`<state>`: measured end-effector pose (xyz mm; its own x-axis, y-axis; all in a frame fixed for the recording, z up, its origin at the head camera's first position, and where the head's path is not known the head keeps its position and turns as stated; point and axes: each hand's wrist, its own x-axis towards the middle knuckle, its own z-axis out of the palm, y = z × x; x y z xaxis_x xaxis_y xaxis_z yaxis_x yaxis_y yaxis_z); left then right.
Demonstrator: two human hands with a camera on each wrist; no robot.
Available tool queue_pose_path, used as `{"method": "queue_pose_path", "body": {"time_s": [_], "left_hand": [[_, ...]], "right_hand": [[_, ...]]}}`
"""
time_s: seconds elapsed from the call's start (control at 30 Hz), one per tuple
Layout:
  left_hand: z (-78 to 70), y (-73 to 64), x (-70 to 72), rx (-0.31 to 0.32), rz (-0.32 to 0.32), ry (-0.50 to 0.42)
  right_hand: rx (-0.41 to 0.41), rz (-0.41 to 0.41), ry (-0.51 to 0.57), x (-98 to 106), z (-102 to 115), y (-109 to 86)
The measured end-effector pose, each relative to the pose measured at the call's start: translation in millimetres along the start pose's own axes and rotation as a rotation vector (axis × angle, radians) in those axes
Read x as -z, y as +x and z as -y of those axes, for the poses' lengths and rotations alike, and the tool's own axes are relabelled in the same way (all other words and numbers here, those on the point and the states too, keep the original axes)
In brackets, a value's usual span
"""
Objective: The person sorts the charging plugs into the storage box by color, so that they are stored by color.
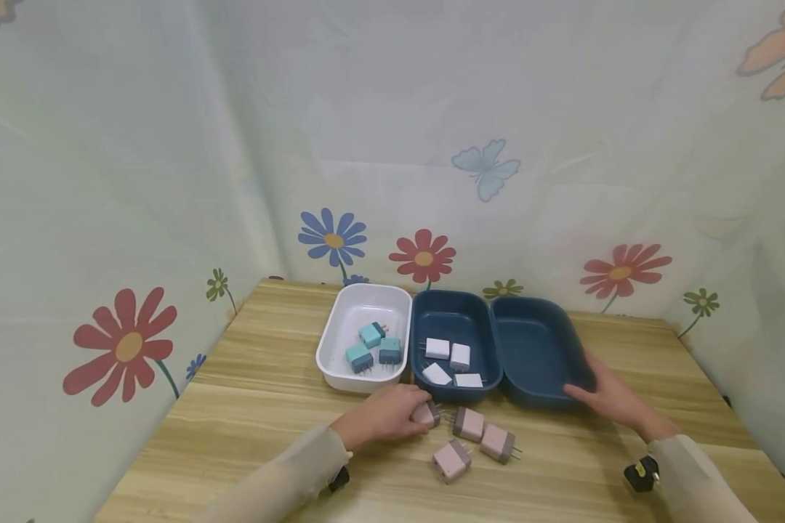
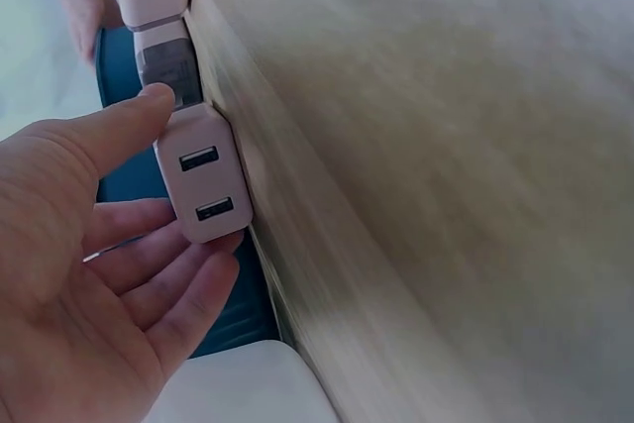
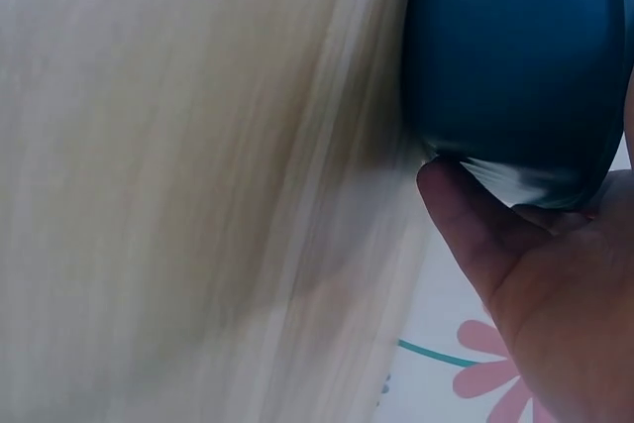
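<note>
L hand (image 1: 391, 412) pinching pink charger (image 1: 424, 415), R hand (image 1: 611, 396) holding right-end blue box (image 1: 539, 352).
L wrist cam only: charger's 2 USB slots (image 2: 198, 158); head cam has it half-hidden. L thumb + fingers set charger-width apart; R thumb on box's near side, fingers round its end. Charger's on table (image 1: 562, 465), just in front of mid. blue box (image 1: 456, 394), nr 3 more pink chargers (image 1: 469, 425).

Soft diffuse light, faint shadows; tabletop (image 3: 178, 185) blurred in both wrist views
</note>
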<state>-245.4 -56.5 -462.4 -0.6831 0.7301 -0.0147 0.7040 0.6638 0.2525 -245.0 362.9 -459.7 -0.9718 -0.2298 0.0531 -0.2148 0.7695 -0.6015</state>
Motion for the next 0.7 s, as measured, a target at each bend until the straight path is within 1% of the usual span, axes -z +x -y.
{"method": "queue_pose_path", "body": {"time_s": [0.27,0.43,0.57,0.7], "left_hand": [[-1.5,1.0,-0.1,0.016,0.023,0.004],[-1.9,1.5,-2.0,0.019,0.043,-0.002],[-1.9,1.3,-3.5,0.011,0.04,-0.006],[-2.2,0.6,-4.0,-0.009,0.02,-0.005]], "right_hand": [[0.026,0.005,0.024,-0.2,-3.2,-1.0],[0.004,0.018,0.034,0.3,0.0,-2.2],[0.017,0.008,0.043,-0.7,-0.5,-1.8],[0.04,-0.006,0.041,-2.5,-3.8,-1.7]]}}
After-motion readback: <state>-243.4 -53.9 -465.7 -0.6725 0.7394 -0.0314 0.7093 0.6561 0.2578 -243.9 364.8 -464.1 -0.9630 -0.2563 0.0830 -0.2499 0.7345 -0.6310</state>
